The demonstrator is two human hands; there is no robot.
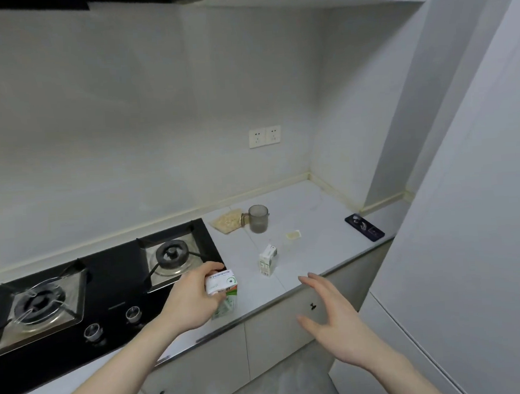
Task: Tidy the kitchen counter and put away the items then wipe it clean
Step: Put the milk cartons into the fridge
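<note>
left hand (188,301): I see it over the front edge of the counter (311,212), just right of the stove (84,286). Fingers (209,266) curled round a small white box (220,281), gripping it from the left side, thumb low on its near face.
white box: held level in my left fingers, right above the green-orange carton (227,305), touching or nearly touching its top; can't tell which.
green-orange carton: upright on the counter, directly under my left fingers, near the front edge. Mostly hidden by the hand.
right hand (333,317): I read it as spread wide, fingers straight and apart, holding nothing. It hangs in front of the counter edge, over the cabinet door (279,338).
small milk carton (268,260): upright on the counter, between my two hands and beyond both sets of fingertips, apart from them.
grey cup (258,219): far past my fingers, toward the back wall, upright, handle on its left.
food packet (227,220): flat, just left of the cup, touching or nearly so.
small flat sachet (293,235): on the counter beyond my right fingers, right of the milk carton.
dark tray (364,227): far right of my right fingers, at the counter's right end; contents too small to name.
stove: two burners, knobs on the front strip, left of my left fingers.
</note>
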